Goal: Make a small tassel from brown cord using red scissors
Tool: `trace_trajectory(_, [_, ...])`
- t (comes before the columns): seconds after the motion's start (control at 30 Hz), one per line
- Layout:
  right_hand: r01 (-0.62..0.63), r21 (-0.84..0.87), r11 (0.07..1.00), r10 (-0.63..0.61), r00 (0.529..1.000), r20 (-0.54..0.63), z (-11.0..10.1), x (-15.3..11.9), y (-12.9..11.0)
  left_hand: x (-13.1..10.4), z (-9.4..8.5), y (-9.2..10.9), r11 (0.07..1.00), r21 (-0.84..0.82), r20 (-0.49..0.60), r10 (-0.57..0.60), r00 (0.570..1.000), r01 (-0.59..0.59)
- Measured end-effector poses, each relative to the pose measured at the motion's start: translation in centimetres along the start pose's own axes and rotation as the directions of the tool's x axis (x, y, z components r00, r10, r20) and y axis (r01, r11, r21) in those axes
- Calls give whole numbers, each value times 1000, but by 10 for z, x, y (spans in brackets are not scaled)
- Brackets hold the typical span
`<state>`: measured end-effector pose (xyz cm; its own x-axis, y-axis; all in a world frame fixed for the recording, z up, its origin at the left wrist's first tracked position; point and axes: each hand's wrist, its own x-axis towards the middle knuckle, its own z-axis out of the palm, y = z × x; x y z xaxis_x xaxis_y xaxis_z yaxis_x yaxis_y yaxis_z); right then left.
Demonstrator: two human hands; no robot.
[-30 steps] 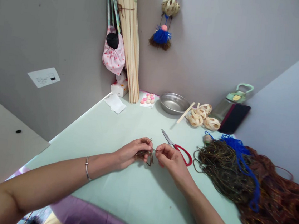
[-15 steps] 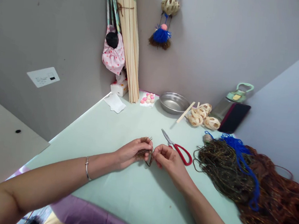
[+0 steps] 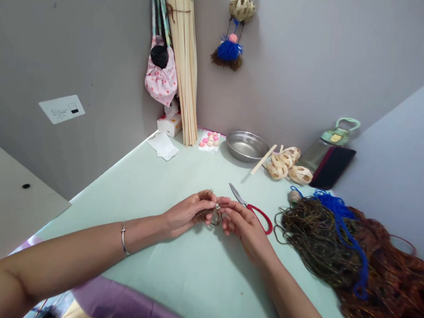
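My left hand (image 3: 189, 212) is closed on a small bundle of brown cord (image 3: 206, 213), whose looped ends stick out above and below the fingers. A small pale bit shows at the thumb tip. My right hand (image 3: 238, 221) meets it from the right, its thumb and forefinger pinched at the cord beside that pale bit. Just behind the right hand lie red-handled scissors (image 3: 260, 219), blades pointing to the back left.
A steel bowl (image 3: 247, 146), pink and cream beads (image 3: 209, 140), woven strip balls (image 3: 282, 166), a bottle (image 3: 314, 150) and a phone (image 3: 332, 167) stand at the back. Brown, olive and blue cord (image 3: 375, 269) heaps up on the right. Wood strips (image 3: 184, 64) lean left.
The bundle and my left fingers have shifted slightly up. My right fingers have straightened somewhat, and the cord loop hanging between the hands has become smaller.
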<state>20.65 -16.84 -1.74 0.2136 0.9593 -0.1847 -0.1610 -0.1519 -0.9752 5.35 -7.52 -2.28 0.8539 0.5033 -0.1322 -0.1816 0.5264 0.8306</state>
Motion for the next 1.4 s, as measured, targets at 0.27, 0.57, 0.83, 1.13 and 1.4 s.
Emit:
trace_trajectory(0.27, [-61, 78, 995, 53, 993, 106, -1, -2, -1, -5, 5, 4, 996, 84, 65, -31, 997, 26])
trace_trajectory(0.57, [57, 65, 996, -52, 997, -63, -4, 1, 2, 1, -3, -5, 995, 77, -30, -65, 997, 67])
trace_trajectory(0.83, [109, -13, 994, -110, 992, -66, 0, -2, 0, 0, -3, -8, 992, 109, -19, -60, 998, 62])
trace_trajectory(1.13, [12, 19, 1000, -9, 988, -157, -7, 2, 3, 2, -5, -6, 996, 69, -96, -52, 994, 58])
trace_trajectory(1.4, [135, -283, 950, -108, 988, 110, -2, -3, 3, 0, -4, -10, 987, 151, -23, -45, 999, 48])
